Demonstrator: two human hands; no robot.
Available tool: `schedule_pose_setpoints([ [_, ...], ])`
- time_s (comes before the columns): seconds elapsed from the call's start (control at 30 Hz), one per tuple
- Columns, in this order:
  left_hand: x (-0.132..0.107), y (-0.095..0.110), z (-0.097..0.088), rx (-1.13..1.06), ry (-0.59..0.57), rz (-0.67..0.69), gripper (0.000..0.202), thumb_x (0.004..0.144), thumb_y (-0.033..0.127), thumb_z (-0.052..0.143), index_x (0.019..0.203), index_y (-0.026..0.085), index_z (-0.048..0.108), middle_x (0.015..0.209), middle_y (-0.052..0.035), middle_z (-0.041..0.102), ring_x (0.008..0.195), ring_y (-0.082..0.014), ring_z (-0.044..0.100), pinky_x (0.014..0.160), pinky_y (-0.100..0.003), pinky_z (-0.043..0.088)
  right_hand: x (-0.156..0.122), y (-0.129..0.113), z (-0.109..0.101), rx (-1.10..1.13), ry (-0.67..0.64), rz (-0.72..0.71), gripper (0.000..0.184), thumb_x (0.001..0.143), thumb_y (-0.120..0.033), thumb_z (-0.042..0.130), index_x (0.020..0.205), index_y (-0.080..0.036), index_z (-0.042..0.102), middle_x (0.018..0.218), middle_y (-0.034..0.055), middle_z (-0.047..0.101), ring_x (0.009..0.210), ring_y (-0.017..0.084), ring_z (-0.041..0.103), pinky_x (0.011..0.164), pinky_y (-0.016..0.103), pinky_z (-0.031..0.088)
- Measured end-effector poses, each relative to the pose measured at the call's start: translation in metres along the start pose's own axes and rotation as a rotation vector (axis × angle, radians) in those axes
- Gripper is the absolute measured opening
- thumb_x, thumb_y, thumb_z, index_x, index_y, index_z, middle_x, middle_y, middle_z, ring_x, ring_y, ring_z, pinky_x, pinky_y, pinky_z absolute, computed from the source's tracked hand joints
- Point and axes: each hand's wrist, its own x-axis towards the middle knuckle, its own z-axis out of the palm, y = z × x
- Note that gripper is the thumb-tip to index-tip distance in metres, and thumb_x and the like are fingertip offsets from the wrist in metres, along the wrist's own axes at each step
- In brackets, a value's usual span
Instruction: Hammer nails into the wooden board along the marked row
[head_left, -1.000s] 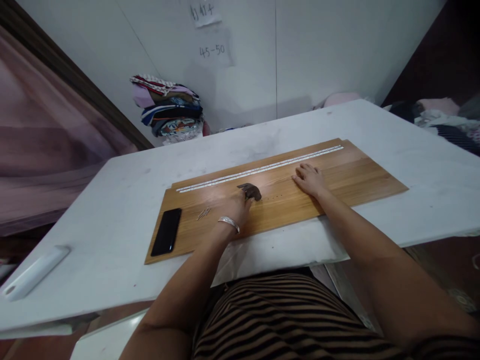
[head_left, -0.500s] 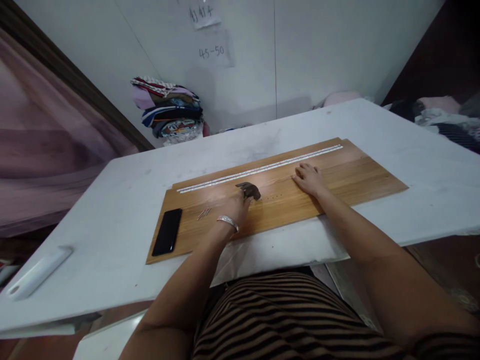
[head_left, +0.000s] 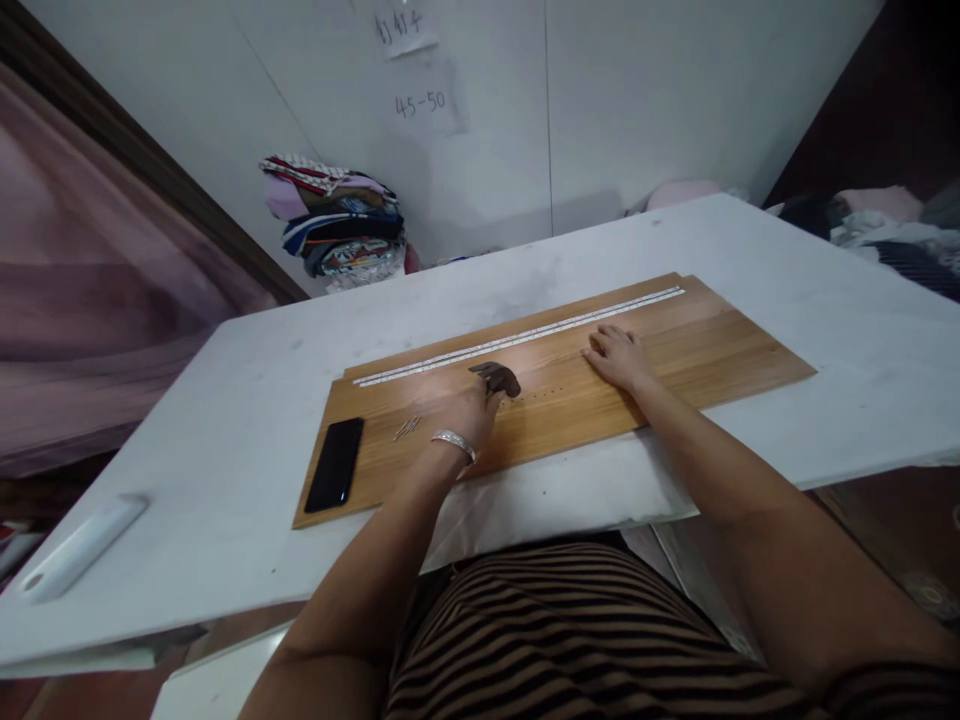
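My left hand [head_left: 470, 418], with a silver bracelet at the wrist, is closed around a claw hammer [head_left: 501, 379]. The hammer's dark head shows past my fingers; most of its handle is hidden. Beneath it lies a wooden board [head_left: 720, 340], where a row of small dark dots, perhaps nail heads, runs to the right of the hammer. Several loose nails [head_left: 407, 428] lie on the board left of my left hand. My right hand [head_left: 617, 357] rests on the board beyond the dots, its fingers loosely spread and holding nothing.
A black phone [head_left: 335, 465] lies on the board's left end. Two white marked strips [head_left: 517, 337] run along the far side. On the white table [head_left: 225, 420] sits a white long-handled object [head_left: 82, 548] at left. Folded clothes [head_left: 341, 215] are stacked by the wall.
Almost nothing differs. The hammer and my left hand sit very slightly further left and higher in the picture; my right hand stays on the board.
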Motion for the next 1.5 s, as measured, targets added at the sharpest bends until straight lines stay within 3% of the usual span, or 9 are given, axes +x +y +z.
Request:
schedule_pose_setpoints([
  [0.2, 0.0047, -0.0047, 0.0083, 0.008, -0.015, 0.013, 0.033, 0.103, 0.033, 0.049, 0.124, 0.013, 0.065, 0.12, -0.0175, 0.077, 0.112, -0.0296, 0.073, 0.093, -0.036, 0.053, 0.0002, -0.002, -0.0014, -0.004, -0.015, 0.018, 0.038, 0.1, -0.046, 0.045, 0.113, -0.021, 0.07, 0.147, 0.0172, 0.06, 0.141, 0.033, 0.048, 0.115, 0.055, 0.033],
  [0.87, 0.0037, -0.0064, 0.0069, -0.012, -0.001, -0.018, 0.033, 0.103, 0.034, 0.048, 0.122, 0.014, 0.067, 0.117, -0.018, 0.078, 0.109, -0.0304, 0.074, 0.091, -0.037, 0.054, 0.0002, -0.0028, -0.0016, -0.004, -0.011, 0.022, 0.037, 0.099, -0.044, 0.046, 0.115, -0.021, 0.071, 0.146, 0.017, 0.061, 0.139, 0.033, 0.049, 0.114, 0.054, 0.034],
  [1.5, 0.001, -0.005, 0.0106, -0.051, 0.012, 0.028, 0.034, 0.103, 0.03, 0.049, 0.126, 0.01, 0.065, 0.123, -0.0209, 0.076, 0.116, -0.0321, 0.072, 0.099, -0.041, 0.053, 0.0003, -0.0023, -0.001, 0.001, -0.003, 0.021, 0.038, 0.099, -0.044, 0.046, 0.116, -0.022, 0.071, 0.147, 0.0168, 0.061, 0.14, 0.032, 0.049, 0.114, 0.054, 0.034],
])
